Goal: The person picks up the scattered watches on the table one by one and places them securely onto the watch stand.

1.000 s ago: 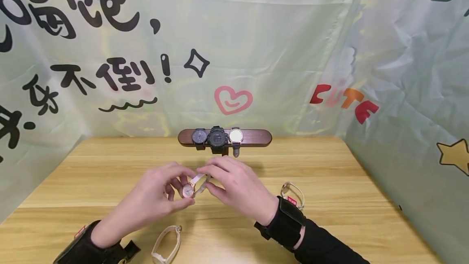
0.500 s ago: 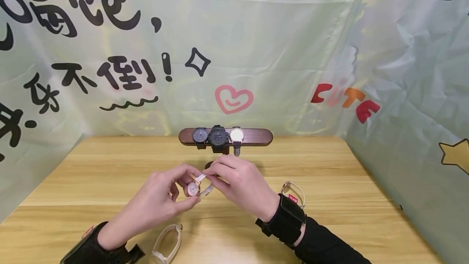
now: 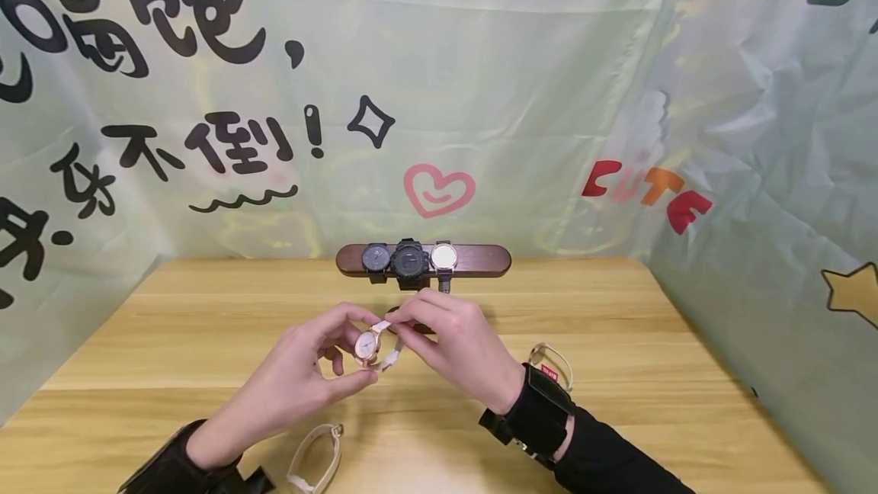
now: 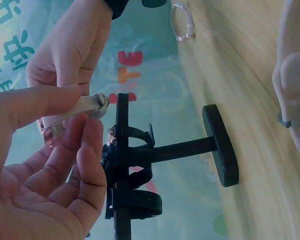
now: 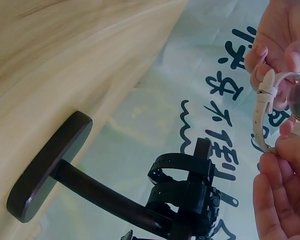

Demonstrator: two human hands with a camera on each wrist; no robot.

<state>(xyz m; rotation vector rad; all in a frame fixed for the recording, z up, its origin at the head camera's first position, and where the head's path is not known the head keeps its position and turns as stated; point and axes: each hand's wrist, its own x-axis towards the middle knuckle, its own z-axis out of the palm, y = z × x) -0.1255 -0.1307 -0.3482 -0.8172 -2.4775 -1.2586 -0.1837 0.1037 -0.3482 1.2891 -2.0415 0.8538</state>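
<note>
While the left hand (image 3: pixel 309 355) pinches the white watch (image 3: pixel 366 345) and the right hand (image 3: pixel 454 338) its strap (image 3: pixel 382 325), a slack grip could drop it onto the table (image 3: pixel 631 319), inside its edges.

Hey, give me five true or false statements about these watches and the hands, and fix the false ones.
1. The left hand and the right hand both hold the white-strapped watch. True.
2. In the head view, the right end of the display stand is bare. True.
3. The display stand carries four watches. False: it carries three watches.
4. All of those have white dials. False: two dials are dark, one is pale.
5. The red-tagged watch hangs from the display stand. False: the red-tagged watch lies on the table.
</note>
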